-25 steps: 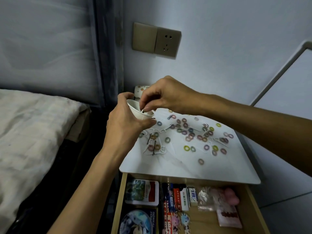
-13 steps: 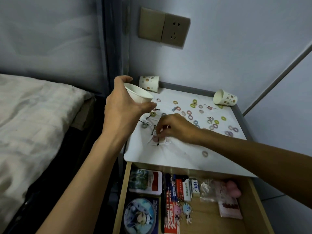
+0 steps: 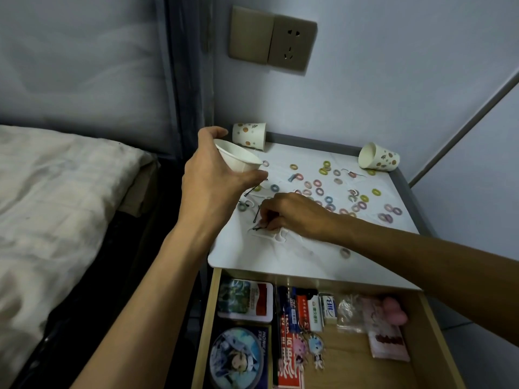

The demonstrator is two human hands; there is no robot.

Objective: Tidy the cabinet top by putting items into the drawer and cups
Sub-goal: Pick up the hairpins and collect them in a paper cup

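My left hand (image 3: 213,175) grips a white paper cup (image 3: 237,158), tilted, above the left edge of the white cabinet top (image 3: 280,256). My right hand (image 3: 289,211) is down on the cabinet top, its fingertips pinching at black hairpins (image 3: 257,227) beside a white clip (image 3: 273,235). Several small coloured hair rings (image 3: 318,190) lie scattered over the top. A spotted paper cup (image 3: 249,135) stands upside down at the back left. Another spotted cup (image 3: 379,160) lies on its side at the back right. The drawer (image 3: 438,346) below is pulled open.
The drawer holds card boxes (image 3: 245,300), a round tin (image 3: 238,357), keychains (image 3: 314,349), lighters and small packets (image 3: 387,341). A bed with a pale sheet (image 3: 56,206) lies to the left. A wall socket (image 3: 272,37) sits above the cabinet.
My right hand left the cup's mouth and dropped to the hairpins on the cabinet top. My left hand keeps holding the cup, now a little further from the right hand.
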